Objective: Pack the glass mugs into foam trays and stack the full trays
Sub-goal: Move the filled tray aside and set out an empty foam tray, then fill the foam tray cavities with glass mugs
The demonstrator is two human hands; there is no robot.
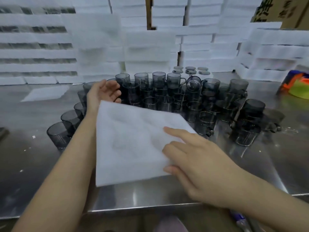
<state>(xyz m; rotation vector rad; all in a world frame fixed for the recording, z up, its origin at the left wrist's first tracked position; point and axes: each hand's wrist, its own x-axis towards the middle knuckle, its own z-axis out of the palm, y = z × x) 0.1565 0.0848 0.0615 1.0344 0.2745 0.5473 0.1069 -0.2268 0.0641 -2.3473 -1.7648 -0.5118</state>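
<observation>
1. Steel table (259, 173): glass mugs (175, 96) stand crowded in an arc on its far side.
2. Foam tray (130, 144): sits skewed between you and the mugs; pockets look unfilled, though blurred.
3. Right hand (197, 158): pinches the tray's right edge, index finger straight on top.
4. Left hand (104, 92): fingers apart, holding nothing, just beside the mugs past the tray's far-left corner. Judged the nearer hand for picking.

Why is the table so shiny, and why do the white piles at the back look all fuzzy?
Head view: the steel table mirrors light as bright streaks near its front edge; head view: the stacked foam trays at the back are smeared, probably motion blur; head view: the foam tray the right hand holds is so washed out its pockets barely show.
</observation>
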